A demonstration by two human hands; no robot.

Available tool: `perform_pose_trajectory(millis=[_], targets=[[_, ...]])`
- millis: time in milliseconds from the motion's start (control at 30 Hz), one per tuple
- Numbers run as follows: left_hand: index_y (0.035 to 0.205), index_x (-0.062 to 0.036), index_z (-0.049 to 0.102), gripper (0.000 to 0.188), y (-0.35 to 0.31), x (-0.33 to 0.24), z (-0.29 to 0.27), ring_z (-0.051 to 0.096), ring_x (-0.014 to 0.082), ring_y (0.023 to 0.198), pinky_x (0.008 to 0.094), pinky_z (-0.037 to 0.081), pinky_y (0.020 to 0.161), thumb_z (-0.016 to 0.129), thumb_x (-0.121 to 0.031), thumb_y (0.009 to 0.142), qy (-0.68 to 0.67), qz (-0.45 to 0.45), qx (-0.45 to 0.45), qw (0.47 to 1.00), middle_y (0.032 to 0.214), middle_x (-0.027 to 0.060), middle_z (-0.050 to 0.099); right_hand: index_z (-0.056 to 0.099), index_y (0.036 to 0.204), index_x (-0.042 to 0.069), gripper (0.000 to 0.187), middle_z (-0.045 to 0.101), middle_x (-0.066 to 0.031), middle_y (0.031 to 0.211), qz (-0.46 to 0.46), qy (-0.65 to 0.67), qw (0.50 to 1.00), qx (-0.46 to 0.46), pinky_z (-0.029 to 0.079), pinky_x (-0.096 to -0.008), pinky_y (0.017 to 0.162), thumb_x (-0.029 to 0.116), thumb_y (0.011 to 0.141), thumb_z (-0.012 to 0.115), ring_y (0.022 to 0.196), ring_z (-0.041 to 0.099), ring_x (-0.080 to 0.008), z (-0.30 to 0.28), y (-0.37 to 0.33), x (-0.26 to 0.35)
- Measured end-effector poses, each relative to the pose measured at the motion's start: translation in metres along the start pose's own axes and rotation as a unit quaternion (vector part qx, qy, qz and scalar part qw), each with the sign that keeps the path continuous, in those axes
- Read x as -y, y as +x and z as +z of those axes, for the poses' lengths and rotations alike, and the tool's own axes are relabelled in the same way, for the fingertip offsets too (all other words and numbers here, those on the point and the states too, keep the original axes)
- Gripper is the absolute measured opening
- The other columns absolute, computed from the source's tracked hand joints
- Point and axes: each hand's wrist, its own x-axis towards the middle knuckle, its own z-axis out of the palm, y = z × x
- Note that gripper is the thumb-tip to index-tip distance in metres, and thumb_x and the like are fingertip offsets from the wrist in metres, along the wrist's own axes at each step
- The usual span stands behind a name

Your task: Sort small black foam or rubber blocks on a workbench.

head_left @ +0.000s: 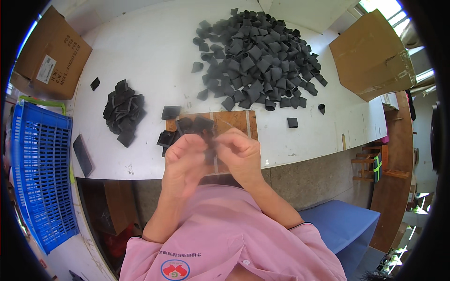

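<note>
My left hand is blurred by motion, its fingers curled at a small black fabric piece in front of me. Close beside it, my right hand is closed in a pinch. What its fingertips grip is too smeared to make out. Both hands are over a brown wooden board with pale strips, at the table's near edge. More black pieces lie on the board's left part, partly hidden by my left hand. Another flat black piece rests by its upper left corner.
A large heap of black fabric loops covers the far middle of the white table. Left of the board lies a smaller pile of flat pieces and a dark block. Cardboard boxes flank the table; a blue basket stands left.
</note>
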Motion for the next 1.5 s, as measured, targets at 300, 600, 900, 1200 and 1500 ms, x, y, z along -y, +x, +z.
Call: perform_pose_trajectory(millis=[300, 600, 900, 1200, 1500], targets=[[0.087, 0.0029, 0.053, 0.014, -0.006, 0.025, -0.002, 0.046, 0.0012, 0.053, 0.0139, 0.034, 0.046, 0.052, 0.009, 0.075, 0.371, 0.293, -0.092, 0.876, 0.075, 0.0032, 0.056, 0.056, 0.078, 0.001, 0.004, 0.046, 0.0042, 0.065, 0.303, 0.505, 0.795, 0.146, 0.027, -0.0171, 0.045, 0.003, 0.077, 0.059, 0.051, 0.035, -0.0018, -0.009, -0.003, -0.006], [0.086, 0.0033, 0.051, 0.014, -0.010, 0.000, -0.010, 0.038, 0.0029, 0.035, 0.0159, 0.028, 0.032, 0.054, 0.011, 0.075, 0.078, 0.081, 0.032, 0.993, 0.075, 0.0085, 0.059, 0.050, 0.074, 0.004, 0.019, 0.039, 0.0067, 0.062, 0.157, 0.357, 0.898, 0.204, 0.028, -0.0186, 0.047, 0.017, 0.086, 0.056, 0.055, 0.033, -0.0014, -0.010, -0.004, -0.008], [0.104, 0.0064, 0.043, 0.028, -0.009, -0.007, -0.001, 0.034, 0.0018, 0.032, 0.0158, 0.024, 0.029, 0.054, 0.002, 0.078, 0.079, -0.012, 0.125, 0.989, 0.074, 0.0152, 0.057, 0.053, 0.075, 0.005, 0.019, 0.046, 0.0065, 0.066, 0.267, 0.325, 0.882, 0.210, 0.030, -0.0165, 0.051, 0.019, 0.087, 0.053, 0.059, 0.037, -0.0006, -0.019, 0.001, 0.001], [0.107, 0.0016, 0.045, 0.024, 0.020, -0.017, -0.001, 0.030, 0.0022, 0.033, 0.0169, 0.023, 0.032, 0.050, 0.000, 0.083, 0.006, 0.034, 0.053, 0.998, 0.064, 0.0045, 0.051, 0.051, 0.074, 0.005, 0.022, 0.045, 0.0067, 0.064, 0.248, 0.395, 0.836, 0.289, 0.029, -0.0171, 0.049, 0.021, 0.088, 0.052, 0.058, 0.035, -0.0007, -0.006, 0.041, -0.022], [0.108, 0.0017, 0.047, 0.027, 0.017, -0.012, -0.009, 0.033, 0.0033, 0.037, 0.0184, 0.026, 0.035, 0.053, -0.002, 0.082, -0.050, 0.004, 0.074, 0.996, 0.073, 0.0070, 0.054, 0.051, 0.074, 0.006, 0.020, 0.042, 0.0076, 0.064, 0.187, 0.341, 0.874, 0.292, 0.028, -0.0177, 0.049, 0.019, 0.088, 0.051, 0.058, 0.034, -0.0010, -0.007, 0.042, -0.014]])
